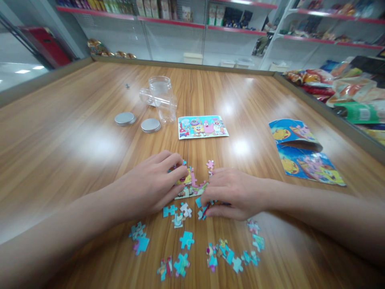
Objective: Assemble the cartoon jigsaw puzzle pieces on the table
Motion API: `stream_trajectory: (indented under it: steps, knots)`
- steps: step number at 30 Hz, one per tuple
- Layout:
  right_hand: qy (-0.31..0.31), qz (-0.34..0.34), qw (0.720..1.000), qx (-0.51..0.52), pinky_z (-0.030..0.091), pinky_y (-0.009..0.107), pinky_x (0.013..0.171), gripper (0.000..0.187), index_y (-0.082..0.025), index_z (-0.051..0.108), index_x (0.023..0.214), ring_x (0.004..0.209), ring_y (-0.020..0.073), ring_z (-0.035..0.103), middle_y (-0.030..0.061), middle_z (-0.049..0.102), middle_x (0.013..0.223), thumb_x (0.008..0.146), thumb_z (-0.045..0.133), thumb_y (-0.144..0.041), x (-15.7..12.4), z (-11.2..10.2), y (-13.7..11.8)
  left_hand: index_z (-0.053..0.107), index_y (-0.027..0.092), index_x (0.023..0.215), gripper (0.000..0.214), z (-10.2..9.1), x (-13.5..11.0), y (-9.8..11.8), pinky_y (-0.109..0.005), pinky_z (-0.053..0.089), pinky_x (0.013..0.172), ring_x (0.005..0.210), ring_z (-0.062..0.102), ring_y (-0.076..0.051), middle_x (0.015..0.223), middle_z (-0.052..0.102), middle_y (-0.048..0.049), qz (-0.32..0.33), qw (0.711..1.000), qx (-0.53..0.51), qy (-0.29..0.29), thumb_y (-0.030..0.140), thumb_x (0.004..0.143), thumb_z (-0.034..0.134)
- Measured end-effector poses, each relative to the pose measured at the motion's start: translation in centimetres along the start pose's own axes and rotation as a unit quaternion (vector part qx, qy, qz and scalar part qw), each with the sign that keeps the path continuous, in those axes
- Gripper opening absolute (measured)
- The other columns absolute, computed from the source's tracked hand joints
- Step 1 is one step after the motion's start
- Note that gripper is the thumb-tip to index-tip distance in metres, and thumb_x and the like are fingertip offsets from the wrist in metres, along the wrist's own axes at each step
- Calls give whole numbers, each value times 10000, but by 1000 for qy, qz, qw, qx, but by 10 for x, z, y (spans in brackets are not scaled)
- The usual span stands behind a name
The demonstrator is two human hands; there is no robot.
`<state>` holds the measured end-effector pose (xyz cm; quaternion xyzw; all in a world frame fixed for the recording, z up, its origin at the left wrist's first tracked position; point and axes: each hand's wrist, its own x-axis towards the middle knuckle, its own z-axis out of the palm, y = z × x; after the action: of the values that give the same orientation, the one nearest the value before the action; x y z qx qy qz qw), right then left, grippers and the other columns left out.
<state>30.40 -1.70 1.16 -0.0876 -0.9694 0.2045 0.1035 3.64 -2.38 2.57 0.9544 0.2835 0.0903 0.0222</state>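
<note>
The glossy brown wood-grain bench reflects pale light. White shelving with red edge strips, stocked with packages, stands behind; at left, a red boxy shape, perhaps a cabinet, beside shiny pale floor.

Passage between picture card and blue packaging; jars block left, puzzle pieces foreground.

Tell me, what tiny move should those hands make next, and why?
Perhaps the right hand could try the blue piece near its fingertips against the joined pieces: bare wood shows in a gap there, and that piece lies close by.
</note>
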Motion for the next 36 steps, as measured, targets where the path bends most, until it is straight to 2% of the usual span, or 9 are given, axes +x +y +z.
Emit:
stream_trajectory:
  steps: [10, 15, 20, 23, 30, 36]
  knots:
    - [-8, -2, 999, -36, 395, 301, 676, 243, -167, 605, 1010, 746, 158, 594, 41, 685, 826, 1068, 492, -375, 0, 0, -2, 619, 154, 1052, 229, 1, 1, -1, -451, 511, 854, 985, 569, -263, 1066, 585, -115, -1, 1000, 4, 3, 276, 1051, 425]
    - [-15, -4, 997, -69, 377, 311, 664, 228, -169, 566, 935, 700, 158, 547, 35, 656, 790, 1065, 488, -340, 0, -2, -5, 624, 150, 1048, 240, 1, 1, 0, -457, 516, 859, 995, 573, -266, 1063, 585, -120, -3, 1000, 2, -1, 274, 1054, 418]
    - [-15, 24, 998, -64, 403, 317, 672, 206, -149, 586, 1035, 760, 180, 587, 63, 676, 855, 1049, 510, -339, -1, -5, -8, 632, 155, 1047, 237, 1, 1, 0, -448, 519, 869, 1007, 575, -261, 1077, 592, -123, -6, 1000, 2, -2, 279, 1053, 430]
    - [-15, 37, 997, -67, 412, 322, 683, 215, -149, 592, 1026, 762, 184, 590, 68, 680, 850, 1044, 524, -351, -1, -6, -10, 635, 159, 1063, 225, 1, 0, 0, -439, 520, 875, 1013, 574, -255, 1086, 596, -123, -5, 1000, 2, 5, 273, 1048, 441]
    - [-6, 21, 997, -67, 401, 322, 670, 216, -155, 607, 1025, 746, 178, 579, 52, 687, 848, 1045, 529, -355, -2, -4, -8, 625, 158, 1057, 227, 2, 0, -1, -442, 517, 861, 999, 573, -260, 1079, 590, -123, -4, 1000, 3, 2, 275, 1047, 431]
    - [-36, -1, 992, -124, 414, 335, 736, 113, -152, 613, 1015, 770, 183, 581, 56, 695, 839, 1005, 501, -172, -2, -6, -13, 627, 155, 1035, 228, 0, 0, 1, -449, 515, 851, 984, 582, -270, 1063, 586, -119, -5, 1000, 4, 1, 268, 1044, 429]
